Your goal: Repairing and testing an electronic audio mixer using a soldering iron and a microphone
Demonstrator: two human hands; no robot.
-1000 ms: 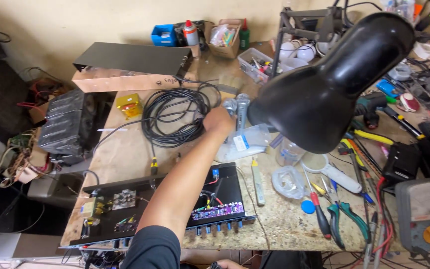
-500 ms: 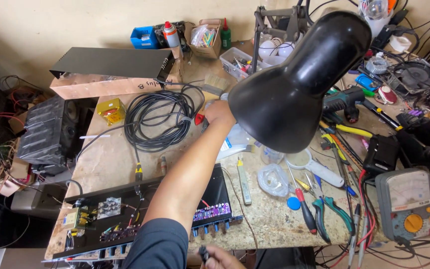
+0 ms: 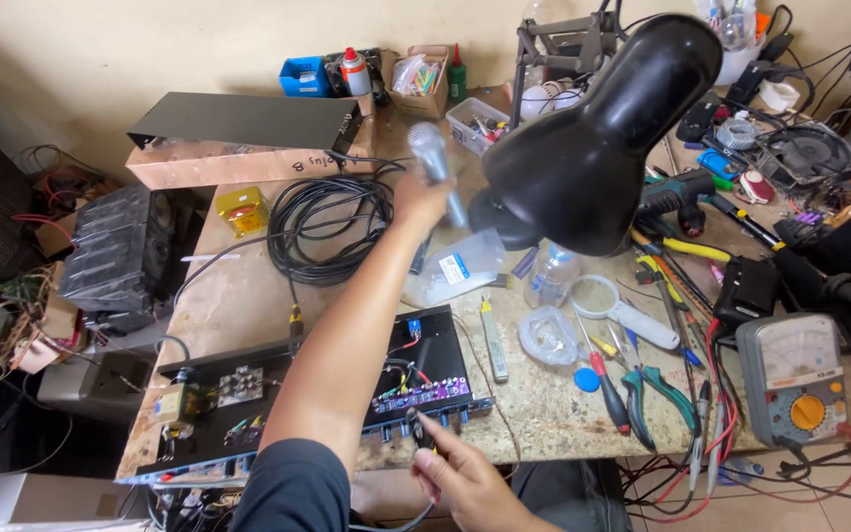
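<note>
The left hand [image 3: 424, 200] has lifted the grey microphone [image 3: 435, 163] off the table [image 3: 248, 305], gripping it firmly, while the right hand [image 3: 465, 478] now pinches a knob on the open audio unit [image 3: 327, 394].

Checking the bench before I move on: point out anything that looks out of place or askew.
The opened audio unit sits with its circuit boards bare, its front overhanging the table edge. Its black cover lies apart on a cardboard box.

Microphone [image 3: 432, 158] — dull grey metal, mesh head; lamp shade [image 3: 603, 148] glossy black; worktop [image 3: 534, 404] speckled polished stone; far-left box [image 3: 219, 166] — matt brown cardboard.
</note>
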